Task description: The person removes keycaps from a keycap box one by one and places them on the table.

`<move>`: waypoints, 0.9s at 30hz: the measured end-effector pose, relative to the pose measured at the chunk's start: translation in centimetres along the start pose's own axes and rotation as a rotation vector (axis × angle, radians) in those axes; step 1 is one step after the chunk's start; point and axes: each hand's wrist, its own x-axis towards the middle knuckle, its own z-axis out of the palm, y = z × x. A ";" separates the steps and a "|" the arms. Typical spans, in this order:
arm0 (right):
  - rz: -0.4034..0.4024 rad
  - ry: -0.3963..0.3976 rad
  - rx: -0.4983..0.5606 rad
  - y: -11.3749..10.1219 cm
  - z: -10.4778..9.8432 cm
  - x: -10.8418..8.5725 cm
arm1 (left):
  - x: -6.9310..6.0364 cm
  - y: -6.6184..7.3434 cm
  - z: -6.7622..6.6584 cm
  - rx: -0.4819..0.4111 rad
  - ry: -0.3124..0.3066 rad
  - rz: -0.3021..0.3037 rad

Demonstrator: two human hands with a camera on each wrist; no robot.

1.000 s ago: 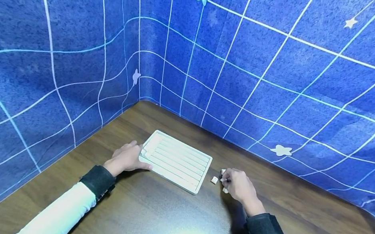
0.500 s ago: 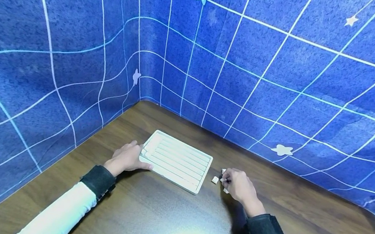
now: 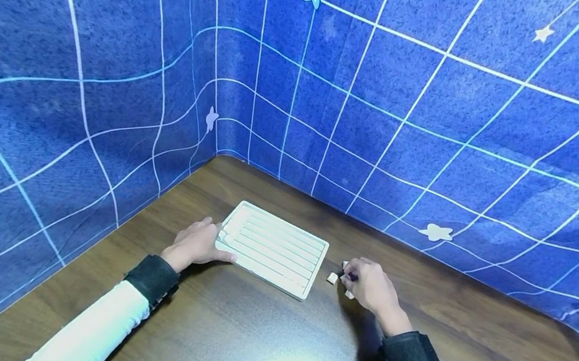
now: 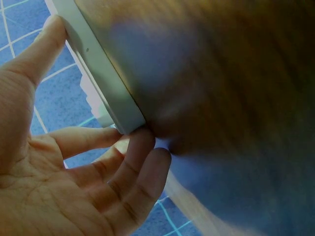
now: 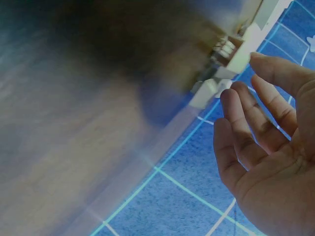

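A white rectangular tray (image 3: 270,249) with long parallel ridges lies on the table. My left hand (image 3: 195,244) grips its left end, thumb along the near side; in the left wrist view the fingers bend against the tray's corner (image 4: 125,113). To the tray's right, my right hand (image 3: 370,286) bends over a few small white blocks, thumb and forefinger pinching one block (image 3: 344,278). One loose block (image 3: 332,278) lies between hand and tray, another (image 3: 349,294) below the fingertips. In the right wrist view, blocks (image 5: 204,93) appear just beyond the fingers; the pinch itself is hard to see.
The brown wooden table (image 3: 244,330) has rounded corners and a bright glare near its front. A blue cloth (image 3: 381,94) with white lines and stars rises behind and at the left. Dark bands (image 3: 411,353) wrap both wrists.
The right forefinger has lifted slightly, leaving a small dark gap between it and the thumb. The left hand and the tray have stayed in place.
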 end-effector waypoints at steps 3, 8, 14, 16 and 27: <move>-0.021 0.023 -0.007 -0.6 0.0 0.3 | 0.0 0.0 0.0 0.001 -0.001 -0.005; -0.053 0.066 -0.012 -2.2 0.0 1.2 | 0.1 -0.1 0.2 0.006 0.011 -0.010; -0.113 0.059 -0.004 -4.9 0.3 2.7 | 0.2 -0.2 0.4 0.015 0.013 -0.015; -0.123 0.040 0.000 -6.0 0.5 3.1 | 0.2 -0.3 0.4 0.014 0.012 -0.018; -0.234 -0.038 -0.005 -11.6 2.6 5.5 | 0.0 -0.1 0.3 0.000 0.016 -0.033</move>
